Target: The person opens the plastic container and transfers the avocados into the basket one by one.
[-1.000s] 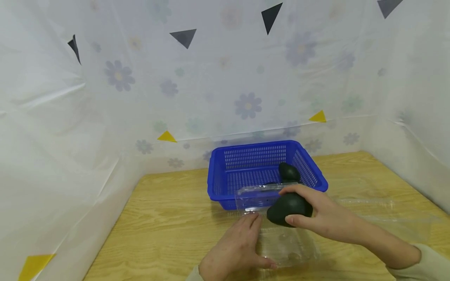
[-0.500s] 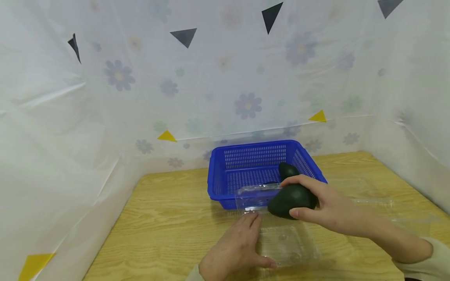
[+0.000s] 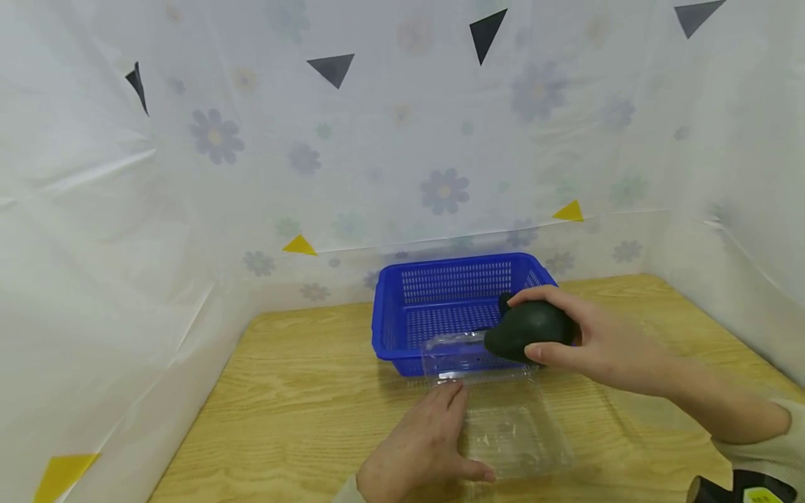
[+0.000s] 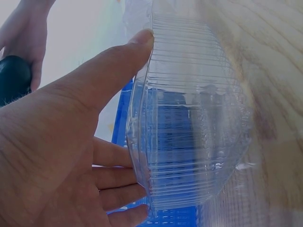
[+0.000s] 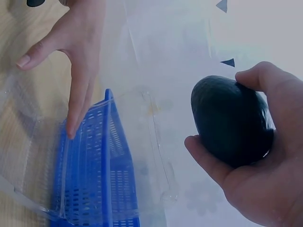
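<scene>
My right hand (image 3: pixel 610 342) grips a dark green avocado (image 3: pixel 528 332) between thumb and fingers, raised over the front right of the blue basket (image 3: pixel 385 314). In the right wrist view the avocado (image 5: pixel 229 120) faces the camera, thumb and fingers on its sides. My left hand (image 3: pixel 418 440) is spread along the left edge of a clear plastic clamshell box (image 3: pixel 512 440). Its lid (image 3: pixel 459 353) is raised, overlapping the basket's front. The left wrist view has thumb and fingertips touching the ribbed box's (image 4: pixel 184 118) rim. Another dark avocado (image 3: pixel 504 302) shows inside the basket, mostly hidden behind the held one.
The basket stands at the back of the wooden table (image 3: pixel 283 391), close to a flower-patterned white sheet (image 3: pixel 377 154). White sheeting also rises at both sides. Further clear plastic (image 3: pixel 654 409) lies at the right, partly behind my forearm. A dark object (image 3: pixel 742 485) is by the right sleeve.
My right hand has risen with the avocado and shifted slightly right and away, from above the clear box to over the basket's front right. My left hand has stayed put.
</scene>
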`<action>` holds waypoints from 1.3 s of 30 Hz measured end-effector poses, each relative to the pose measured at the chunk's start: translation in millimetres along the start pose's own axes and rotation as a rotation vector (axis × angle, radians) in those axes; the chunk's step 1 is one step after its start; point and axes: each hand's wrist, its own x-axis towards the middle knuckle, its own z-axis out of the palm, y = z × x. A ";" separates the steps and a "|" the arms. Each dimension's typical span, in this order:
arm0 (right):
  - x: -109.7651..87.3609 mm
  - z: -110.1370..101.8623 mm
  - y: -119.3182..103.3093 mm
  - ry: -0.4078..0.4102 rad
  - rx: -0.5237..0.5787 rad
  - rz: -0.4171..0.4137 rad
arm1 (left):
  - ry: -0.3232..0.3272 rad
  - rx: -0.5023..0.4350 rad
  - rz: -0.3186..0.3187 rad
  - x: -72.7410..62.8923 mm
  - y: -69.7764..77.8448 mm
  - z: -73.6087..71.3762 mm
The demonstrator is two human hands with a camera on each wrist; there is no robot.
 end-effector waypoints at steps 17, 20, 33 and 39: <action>20.2 -22.7 12.1 0.089 -0.080 0.066 | -0.027 0.017 -0.007 2.6 2.3 -0.4; 23.3 -26.1 15.0 0.110 -0.098 0.068 | -0.067 -0.003 -0.024 3.4 1.9 -1.2; 44.6 -35.4 31.3 0.163 -0.142 0.122 | 0.005 0.055 0.003 1.5 2.6 2.6; 52.3 -38.8 42.4 0.146 -0.142 0.144 | 0.044 0.067 0.018 0.7 4.4 2.6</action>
